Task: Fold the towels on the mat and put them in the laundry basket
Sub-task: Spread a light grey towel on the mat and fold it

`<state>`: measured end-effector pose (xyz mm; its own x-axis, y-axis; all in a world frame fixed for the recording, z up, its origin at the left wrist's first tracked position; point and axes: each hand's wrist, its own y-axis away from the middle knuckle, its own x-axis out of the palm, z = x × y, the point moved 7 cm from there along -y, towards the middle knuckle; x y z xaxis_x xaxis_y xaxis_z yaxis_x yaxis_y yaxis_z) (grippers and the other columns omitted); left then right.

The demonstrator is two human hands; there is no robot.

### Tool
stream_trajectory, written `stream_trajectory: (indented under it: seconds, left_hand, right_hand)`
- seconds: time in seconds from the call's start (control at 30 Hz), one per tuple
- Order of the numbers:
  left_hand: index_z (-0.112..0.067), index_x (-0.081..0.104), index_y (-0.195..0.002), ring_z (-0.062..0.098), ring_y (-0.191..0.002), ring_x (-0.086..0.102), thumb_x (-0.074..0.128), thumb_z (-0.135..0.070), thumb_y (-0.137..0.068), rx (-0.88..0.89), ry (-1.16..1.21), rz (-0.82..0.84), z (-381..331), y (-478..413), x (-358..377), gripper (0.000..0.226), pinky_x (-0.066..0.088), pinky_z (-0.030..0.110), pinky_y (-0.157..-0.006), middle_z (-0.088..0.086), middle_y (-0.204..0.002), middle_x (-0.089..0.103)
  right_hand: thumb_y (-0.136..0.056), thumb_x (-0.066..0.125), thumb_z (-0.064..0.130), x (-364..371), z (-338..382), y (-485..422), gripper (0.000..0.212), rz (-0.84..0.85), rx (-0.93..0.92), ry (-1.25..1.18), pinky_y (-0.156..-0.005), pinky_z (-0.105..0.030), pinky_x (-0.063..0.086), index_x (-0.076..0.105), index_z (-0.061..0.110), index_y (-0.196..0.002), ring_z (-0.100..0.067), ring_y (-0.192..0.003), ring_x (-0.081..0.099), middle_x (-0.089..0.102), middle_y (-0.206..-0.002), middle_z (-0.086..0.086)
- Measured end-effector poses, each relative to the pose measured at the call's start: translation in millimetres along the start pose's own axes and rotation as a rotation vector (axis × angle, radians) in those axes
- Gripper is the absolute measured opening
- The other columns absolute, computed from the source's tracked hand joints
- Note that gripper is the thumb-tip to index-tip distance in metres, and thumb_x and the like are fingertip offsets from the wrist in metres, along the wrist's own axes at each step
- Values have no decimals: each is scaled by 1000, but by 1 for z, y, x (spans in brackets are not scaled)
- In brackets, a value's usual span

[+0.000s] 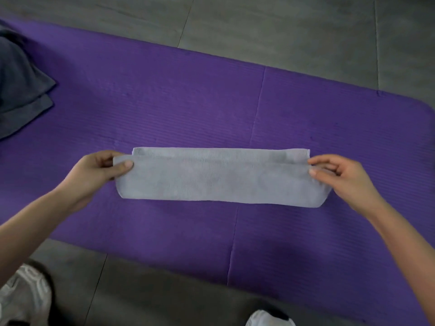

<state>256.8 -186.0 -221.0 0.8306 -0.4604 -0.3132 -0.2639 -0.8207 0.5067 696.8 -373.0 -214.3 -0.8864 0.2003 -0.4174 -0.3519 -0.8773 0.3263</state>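
A light grey towel (219, 177) lies on the purple mat (211, 102), folded lengthwise into a long strip. My left hand (96, 172) pinches the upper layer at the towel's left end, thumb on top. At the right end, my right hand (339, 175) pinches the upper layer between thumb and fingers. The top layer's far edge sits slightly short of the bottom layer's far edge. A dark grey towel (21, 90) lies in a heap on the mat at the far left. No laundry basket is in view.
The mat lies on a grey tiled floor (282, 27), its rounded right corner near the frame's right edge. My two white shoes (23, 300) show on the floor at the bottom, in front of the mat's near edge.
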Motion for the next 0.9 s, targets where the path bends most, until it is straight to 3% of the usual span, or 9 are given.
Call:
stream_trajectory:
  seconds: [0.17,0.33,0.43,0.5,0.57,0.63,0.7,0.8,0.9]
  left_hand:
    - [-15,65,-89,20,-90,61,66,-22,-86,-21,9,-251,-3,-51,6,8,49,35,-83,1,-91,67]
    - [-10,61,-104,25,-91,57,59,-34,-88,-38,-404,-400,4,-69,14,28,40,35,-75,3,-96,62]
    - [-10,54,-114,34,-106,53,62,-39,-85,-12,-523,-536,0,-53,10,42,40,42,-88,12,-109,61]
    - [-6,51,-117,38,-109,52,60,-44,-84,-141,-502,-549,14,-35,8,51,40,44,-91,16,-115,59]
    - [-3,55,-106,38,-97,58,61,-50,-82,-332,-387,-427,38,-15,15,54,46,46,-87,20,-110,62]
    - [-2,58,-92,33,-76,61,64,-48,-81,-461,-118,-309,52,3,26,48,52,44,-77,22,-98,64]
    - [-3,57,-99,28,-73,62,65,-38,-84,-538,106,-242,54,10,33,39,52,41,-74,16,-95,63]
    - [-4,55,-107,27,-76,64,66,-21,-85,-551,208,-201,50,3,31,29,51,42,-75,10,-91,64]
    - [-3,55,-102,23,-71,61,64,-8,-84,-497,211,-216,41,-10,26,21,56,28,-58,10,-88,62]
  right_hand:
    - [-84,69,18,-1,-2,-60,14,-155,-6,153,-81,-24,46,66,32,-85,9,-76,60,67,-89,13]
    - [-84,67,32,12,-16,-88,9,-179,4,404,-89,-37,44,65,26,-91,-14,-97,59,61,-89,20]
    - [-84,65,39,12,-11,-80,23,-300,-83,650,-91,-42,38,67,22,-99,-23,-99,55,64,-98,8]
    - [-84,60,49,6,-4,-66,37,-438,-127,772,-87,-42,37,66,19,-107,-28,-99,55,64,-106,-1]
    - [-87,51,51,7,14,-42,44,-547,-282,784,-81,-41,39,68,15,-106,-31,-94,57,66,-107,-5]
    - [-89,50,49,26,29,-16,43,-463,-555,803,-82,-41,40,70,14,-101,-28,-92,60,68,-105,-3]
    - [-85,54,54,56,22,5,45,-234,-742,905,-93,-44,40,70,16,-105,-24,-101,59,67,-111,-2]
    - [-85,51,48,79,-15,12,49,-35,-743,1144,-102,-50,36,55,20,-124,-25,-117,51,60,-128,-5]
    - [-84,52,12,77,-21,16,42,-136,-766,1202,-89,-43,45,47,16,-126,-28,-112,56,60,-126,-9]
